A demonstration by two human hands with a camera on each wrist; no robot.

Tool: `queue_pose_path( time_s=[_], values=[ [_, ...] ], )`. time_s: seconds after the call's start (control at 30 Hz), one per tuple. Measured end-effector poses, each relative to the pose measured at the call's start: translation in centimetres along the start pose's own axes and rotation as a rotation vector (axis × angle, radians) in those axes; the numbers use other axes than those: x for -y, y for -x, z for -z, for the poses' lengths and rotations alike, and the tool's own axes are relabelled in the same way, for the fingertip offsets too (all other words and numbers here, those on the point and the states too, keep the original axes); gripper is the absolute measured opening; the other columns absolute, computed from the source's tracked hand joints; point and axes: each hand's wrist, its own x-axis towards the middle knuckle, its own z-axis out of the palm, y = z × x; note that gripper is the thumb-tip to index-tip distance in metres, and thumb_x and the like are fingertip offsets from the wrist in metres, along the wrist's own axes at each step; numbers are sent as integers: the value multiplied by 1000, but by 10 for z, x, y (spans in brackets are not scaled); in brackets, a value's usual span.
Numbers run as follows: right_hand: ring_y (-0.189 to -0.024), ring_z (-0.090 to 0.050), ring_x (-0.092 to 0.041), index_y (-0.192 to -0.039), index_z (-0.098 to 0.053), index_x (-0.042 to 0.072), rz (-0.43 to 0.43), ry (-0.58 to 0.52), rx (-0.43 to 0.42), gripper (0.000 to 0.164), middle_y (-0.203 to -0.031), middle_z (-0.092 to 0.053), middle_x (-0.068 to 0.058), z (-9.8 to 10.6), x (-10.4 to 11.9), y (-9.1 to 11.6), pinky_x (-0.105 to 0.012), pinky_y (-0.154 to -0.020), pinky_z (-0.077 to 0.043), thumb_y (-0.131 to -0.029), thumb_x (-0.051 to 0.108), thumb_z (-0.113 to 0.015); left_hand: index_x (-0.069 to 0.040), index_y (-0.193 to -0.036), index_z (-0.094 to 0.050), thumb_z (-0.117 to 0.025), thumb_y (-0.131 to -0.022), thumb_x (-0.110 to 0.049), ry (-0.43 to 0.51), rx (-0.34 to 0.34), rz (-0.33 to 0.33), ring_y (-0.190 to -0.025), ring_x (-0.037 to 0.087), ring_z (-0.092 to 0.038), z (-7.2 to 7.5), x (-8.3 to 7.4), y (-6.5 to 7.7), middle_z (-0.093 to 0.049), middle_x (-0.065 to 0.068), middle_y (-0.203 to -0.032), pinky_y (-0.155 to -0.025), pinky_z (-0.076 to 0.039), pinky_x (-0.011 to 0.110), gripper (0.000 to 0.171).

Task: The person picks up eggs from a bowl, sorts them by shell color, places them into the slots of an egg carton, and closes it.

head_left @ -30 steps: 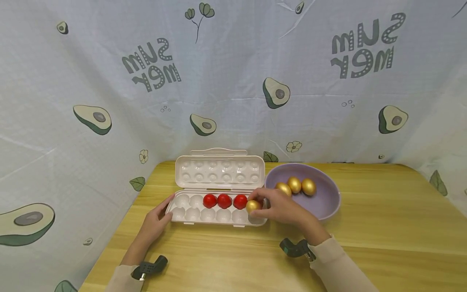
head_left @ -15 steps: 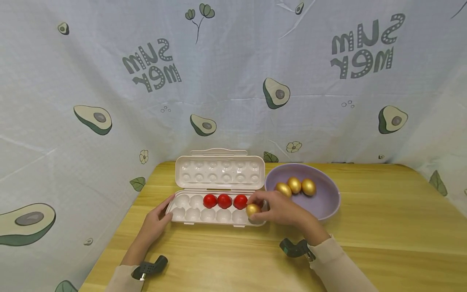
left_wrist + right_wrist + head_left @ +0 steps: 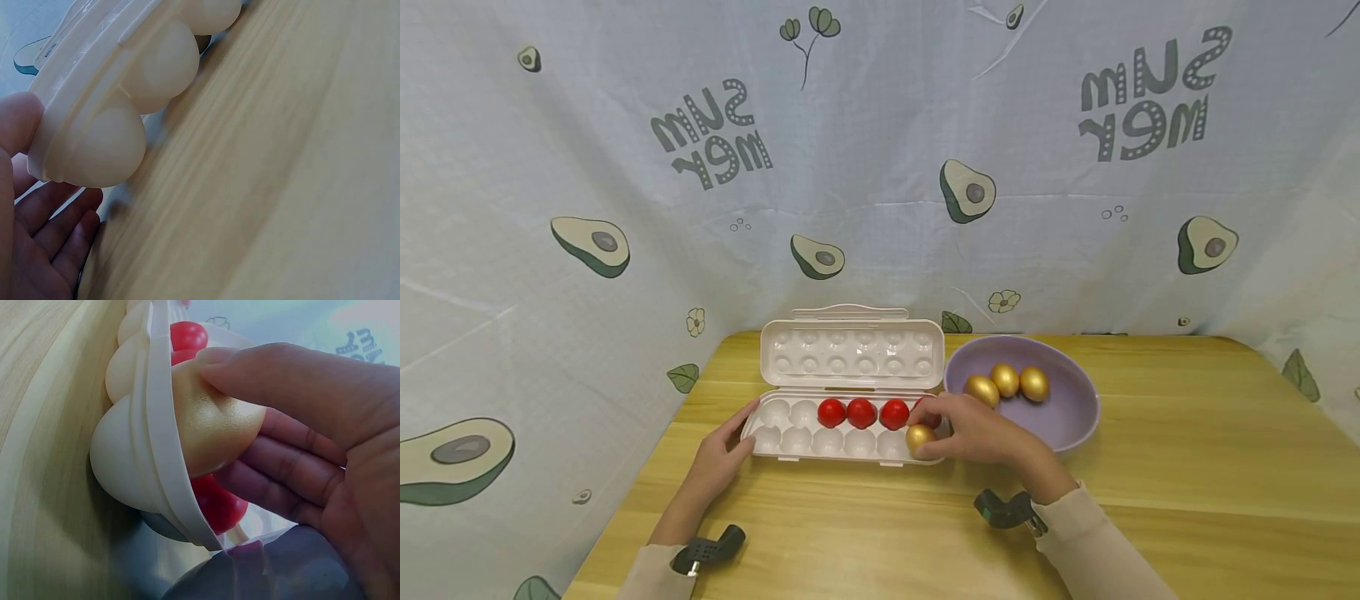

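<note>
My right hand [image 3: 966, 425] pinches a gold egg [image 3: 919, 439] in the front right cup of a cream plastic egg carton [image 3: 829, 458]. In the right wrist view, the thumb presses on the egg's side and the fingers lie along its far side; the egg sits inside the rim. Several red eggs [image 3: 862, 413] fill back-row cups; the rightmost red egg [image 3: 220, 505] is partly covered by my hand in the head view. My left hand [image 3: 718, 458] holds the carton's left end, with its thumb [image 3: 19, 122] on the rim and other fingers beneath and behind.
The carton's lid [image 3: 853, 354] is tipped back toward the curtain [image 3: 880, 167]. A purple bowl [image 3: 1078, 417] with several gold eggs [image 3: 1034, 384] stands right of the carton, just behind my right wrist. All stand on a wooden table [image 3: 850, 533].
The gold egg and my right fingers have shifted slightly down toward the front right cup, uncovering part of the red egg behind. My left hand has stayed in place.
</note>
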Motion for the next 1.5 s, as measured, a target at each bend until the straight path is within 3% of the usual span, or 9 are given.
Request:
queue_pose_path(
  time_s=[0.43,0.67,0.8,1.5],
  values=[
    [-92,-56,-11,-100,-70,23,-58,69,26,19,-96,-62,14,-2,3,0,-37,-84,-49,-81,22,-74,-11,-144,-46,-56,-92,-6,23,16,-4,-136,28,-38,0,0,0,-45,10,-147,-96,-27,2,54],
    [-91,-57,-15,-96,-70,21,-83,53,26,14,-93,-62,12,-2,4,-1,-35,-83,-50,-82,20,-73,2,-142,-45,-55,-90,1,18,28,13,-134,36,-39,8,-37,7,-43,21,-145,-95,-27,2,53],
    [-91,-57,-16,-96,-71,21,-82,49,13,15,-93,-63,12,-2,3,0,-36,-82,-50,-82,21,-72,4,-141,-45,-54,-90,3,28,25,1,-133,36,-40,9,-44,10,-44,22,-144,-94,-28,1,51],
    [-92,-58,-16,-98,-70,21,-70,5,22,16,-94,-63,11,0,0,0,-38,-83,-51,-83,18,-72,3,-141,-46,-54,-90,3,12,19,6,-133,35,-41,8,-44,10,-44,22,-144,-92,-28,1,51]
  ],
)
